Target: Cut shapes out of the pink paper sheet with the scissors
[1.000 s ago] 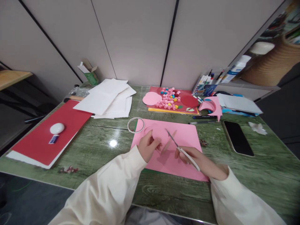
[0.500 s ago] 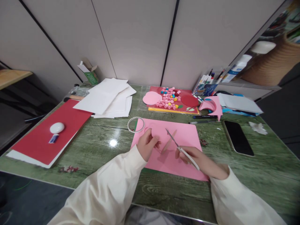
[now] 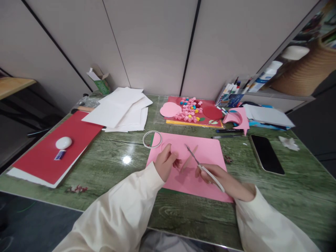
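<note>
Head view: surface [image 3: 286,206] is seen bare toward near-right edge; white-handled scissors [image 3: 211,176] are gripped by right hand [image 3: 223,175]; curled left hand [image 3: 165,162], hold unclear.

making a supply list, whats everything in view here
table: 1, green, beneath
card: 1, pink, centre
scissors: 1, white-handled, over card
tape roll: 1, white, on card's corner
packet: 1, red, back centre
small pieces: many, mostly pink, on packet
discs: 2, pink/red, back centre
offcut: 1, pink, back right
pens: 2, dark, beyond card
phone: 1, black, right
crumpled paper: 1, white, beside phone
papers: several, white, back left
sheet: 1, red, left
oval object: 1, white, on sheet
tube: 1, purple, on sheet
box: 1, green, back left
markers: several, mixed, back right
bottle: 1, white, right shelf
basket: 1, tan, right shelf
left hand: 1, cream sleeve, over card
right hand: 1, cream sleeve, holding scissors
</note>
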{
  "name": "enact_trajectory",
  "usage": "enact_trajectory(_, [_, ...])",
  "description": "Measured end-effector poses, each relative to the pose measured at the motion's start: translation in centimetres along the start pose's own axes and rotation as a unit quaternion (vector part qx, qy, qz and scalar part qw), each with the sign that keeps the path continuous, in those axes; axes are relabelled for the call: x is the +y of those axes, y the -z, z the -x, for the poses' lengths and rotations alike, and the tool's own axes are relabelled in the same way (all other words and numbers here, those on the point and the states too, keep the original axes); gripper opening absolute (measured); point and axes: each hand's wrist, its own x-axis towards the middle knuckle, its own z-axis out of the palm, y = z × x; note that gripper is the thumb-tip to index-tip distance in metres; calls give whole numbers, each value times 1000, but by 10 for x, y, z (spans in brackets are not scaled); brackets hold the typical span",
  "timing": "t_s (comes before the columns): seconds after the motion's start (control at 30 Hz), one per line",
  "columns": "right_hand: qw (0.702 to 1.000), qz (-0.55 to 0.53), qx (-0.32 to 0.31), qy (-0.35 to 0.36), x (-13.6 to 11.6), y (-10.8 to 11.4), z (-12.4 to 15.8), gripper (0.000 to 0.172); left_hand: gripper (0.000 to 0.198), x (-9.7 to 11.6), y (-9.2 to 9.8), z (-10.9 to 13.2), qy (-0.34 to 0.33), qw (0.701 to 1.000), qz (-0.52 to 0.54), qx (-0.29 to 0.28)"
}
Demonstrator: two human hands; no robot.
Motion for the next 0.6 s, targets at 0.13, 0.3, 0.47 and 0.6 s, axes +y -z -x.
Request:
enact_trajectory(0.13, [1000, -4, 4, -1, 1, -2, -1, 38, 15, 1, -1, 1, 4, 1000, -12, -13])
enact_trajectory(0.3, [1000, -24, 5, 6, 2, -3, -3, 37, 14, 0, -1, 0, 1, 1000, -29, -5])
enact_trajectory(0.47, [1000, -28, 6, 10, 5, -3, -3, 34, 15, -3, 0, -1, -5, 999, -34, 4])
enact_trajectory(0.6, [1000, -13, 8, -5, 5, -2, -3, 34, 17, -3, 1, -2, -6, 999, -30, 11])
